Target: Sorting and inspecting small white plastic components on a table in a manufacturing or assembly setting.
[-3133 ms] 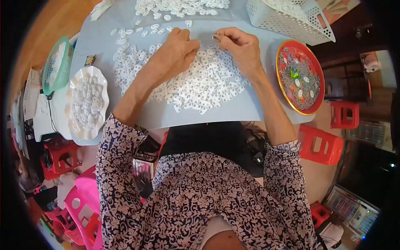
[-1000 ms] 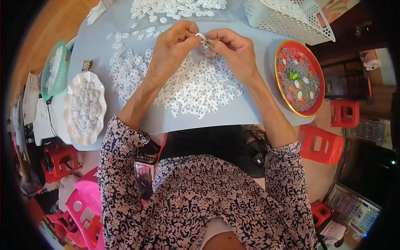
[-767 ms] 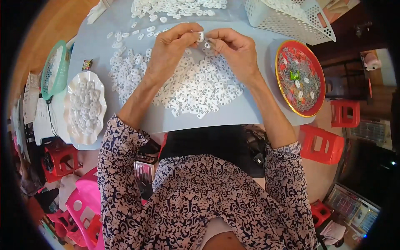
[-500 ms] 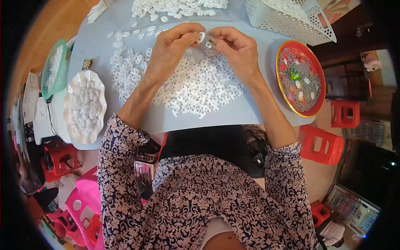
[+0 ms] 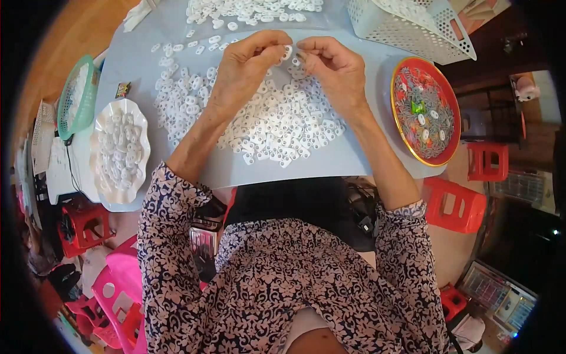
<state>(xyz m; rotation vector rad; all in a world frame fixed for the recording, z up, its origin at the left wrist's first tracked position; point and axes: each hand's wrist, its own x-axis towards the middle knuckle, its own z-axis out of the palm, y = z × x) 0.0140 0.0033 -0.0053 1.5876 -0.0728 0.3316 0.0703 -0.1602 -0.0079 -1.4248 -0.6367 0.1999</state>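
Note:
Over the far side of the loose pile, my left hand [image 5: 247,68] pinches a small white oval plastic piece [image 5: 288,52] between thumb and forefinger. Close to its right, my right hand [image 5: 337,71] has thumb and forefinger brought together; whatever is between them is too small to make out. The two sets of fingertips are a narrow gap apart. Beneath and in front of both hands spreads a pile of white plastic pieces with holes [image 5: 277,124]. At the right, a round red tray with a gold rim [image 5: 396,121] holds many small grey slender parts and a few white ovals.
A white scalloped dish [image 5: 96,168] of white pieces stands at the table's left edge, below a small wrapped packet [image 5: 122,89]. A green basket [image 5: 91,94] is farther left. At the far right sits a perforated basket [image 5: 407,44]. Red stools [image 5: 457,206] stand beyond the table.
The white oval piece has turned slightly in my left fingers and shifted a little to the right. My right hand has barely moved.

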